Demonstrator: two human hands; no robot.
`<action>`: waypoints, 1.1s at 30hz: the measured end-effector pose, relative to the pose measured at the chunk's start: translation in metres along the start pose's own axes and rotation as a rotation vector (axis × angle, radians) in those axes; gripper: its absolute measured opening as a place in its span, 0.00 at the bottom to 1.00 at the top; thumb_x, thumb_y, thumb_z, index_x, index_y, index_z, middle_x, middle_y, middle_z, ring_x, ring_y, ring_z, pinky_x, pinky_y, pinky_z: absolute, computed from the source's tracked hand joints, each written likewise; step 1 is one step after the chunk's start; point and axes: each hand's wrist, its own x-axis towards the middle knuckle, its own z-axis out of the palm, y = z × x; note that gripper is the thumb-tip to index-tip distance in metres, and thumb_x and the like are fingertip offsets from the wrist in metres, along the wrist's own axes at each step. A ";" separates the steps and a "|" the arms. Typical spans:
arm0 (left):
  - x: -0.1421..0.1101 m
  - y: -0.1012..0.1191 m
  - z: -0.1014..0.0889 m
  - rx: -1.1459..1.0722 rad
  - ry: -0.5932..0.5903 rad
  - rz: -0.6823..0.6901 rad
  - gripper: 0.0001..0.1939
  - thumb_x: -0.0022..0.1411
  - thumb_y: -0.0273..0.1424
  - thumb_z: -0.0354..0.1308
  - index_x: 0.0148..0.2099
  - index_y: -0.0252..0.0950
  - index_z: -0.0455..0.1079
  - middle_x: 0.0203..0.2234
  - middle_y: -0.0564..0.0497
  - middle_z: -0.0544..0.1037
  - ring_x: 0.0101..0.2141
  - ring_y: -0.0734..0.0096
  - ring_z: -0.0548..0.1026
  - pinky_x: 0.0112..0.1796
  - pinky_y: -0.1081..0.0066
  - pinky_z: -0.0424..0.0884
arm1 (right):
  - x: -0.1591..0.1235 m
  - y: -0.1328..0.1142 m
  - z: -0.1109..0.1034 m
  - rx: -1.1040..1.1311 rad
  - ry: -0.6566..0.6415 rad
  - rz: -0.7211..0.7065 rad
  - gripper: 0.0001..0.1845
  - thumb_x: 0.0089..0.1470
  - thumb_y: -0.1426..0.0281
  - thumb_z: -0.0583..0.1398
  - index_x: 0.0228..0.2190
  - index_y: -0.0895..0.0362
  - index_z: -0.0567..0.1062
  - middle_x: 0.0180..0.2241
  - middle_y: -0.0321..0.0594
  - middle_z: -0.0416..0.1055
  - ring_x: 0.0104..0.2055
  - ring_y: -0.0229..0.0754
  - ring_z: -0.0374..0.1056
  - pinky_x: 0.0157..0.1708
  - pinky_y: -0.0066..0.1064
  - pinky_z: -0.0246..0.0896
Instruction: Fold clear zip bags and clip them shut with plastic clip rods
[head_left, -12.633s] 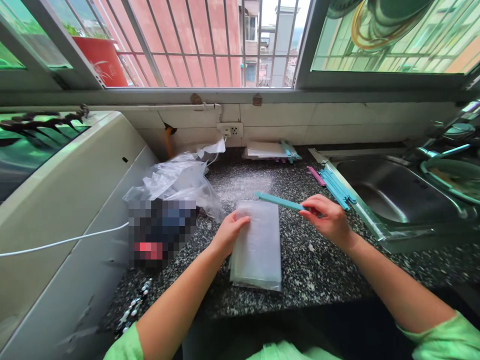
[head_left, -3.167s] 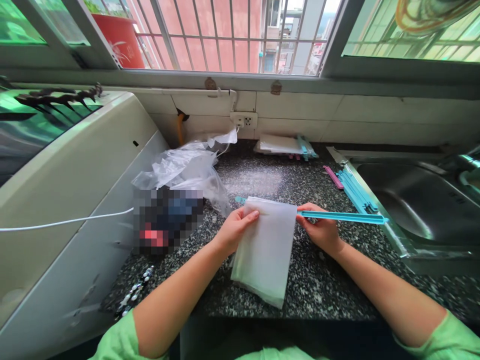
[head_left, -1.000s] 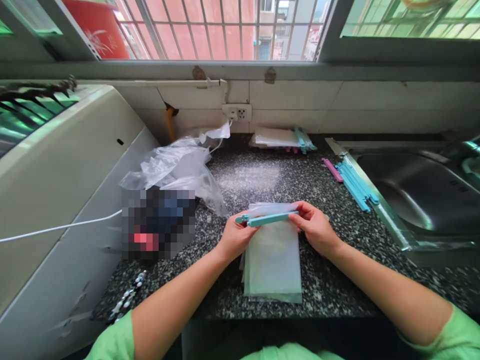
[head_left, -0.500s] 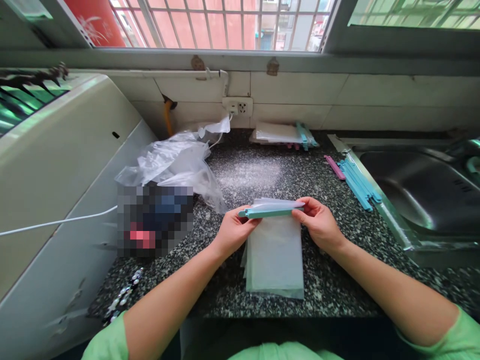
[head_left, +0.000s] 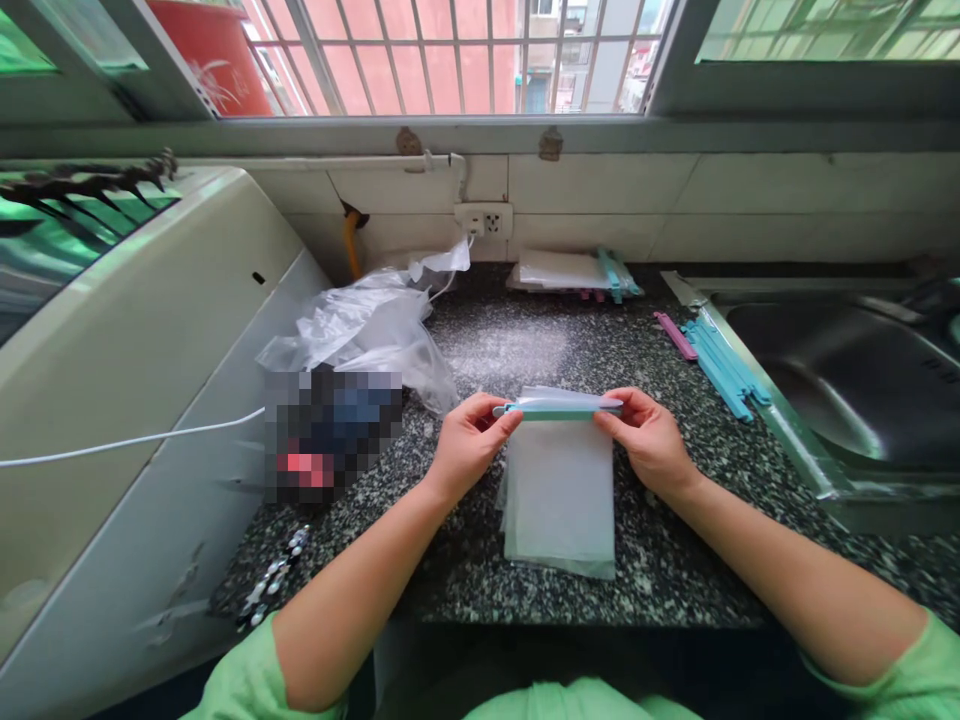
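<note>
A light-blue bag sealing clip (head_left: 559, 413) lies across the upper part of several clear plastic bags (head_left: 561, 500), whose top edges stick out above it. My left hand (head_left: 472, 440) pinches the clip's left end between thumb and fingers. At the other end, my right hand (head_left: 651, 440) is closed on the clip, thumb in front and fingers behind. Below the clip the bags hang down over the counter. Whether the clip is fully snapped together cannot be made out.
Loose blue clips (head_left: 724, 370) and a pink clip (head_left: 675, 336) lie beside the steel sink (head_left: 817, 350). Clipped bags (head_left: 562, 270) rest against the wall. Crumpled plastic (head_left: 375, 320), a pixelated dark object (head_left: 337, 430) and a beaded strand (head_left: 277, 575) are on the left.
The clip has become more level, its left end now lying straight across the bags. Both hands keep their hold at its ends. The view has shifted slightly.
</note>
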 end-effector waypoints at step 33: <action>0.004 0.002 -0.003 0.116 -0.200 -0.078 0.16 0.49 0.43 0.60 0.25 0.33 0.69 0.17 0.56 0.64 0.21 0.78 0.60 0.23 0.76 0.56 | -0.003 -0.015 -0.007 -0.553 -0.199 -0.388 0.06 0.49 0.66 0.59 0.24 0.55 0.71 0.25 0.38 0.68 0.31 0.40 0.63 0.32 0.32 0.58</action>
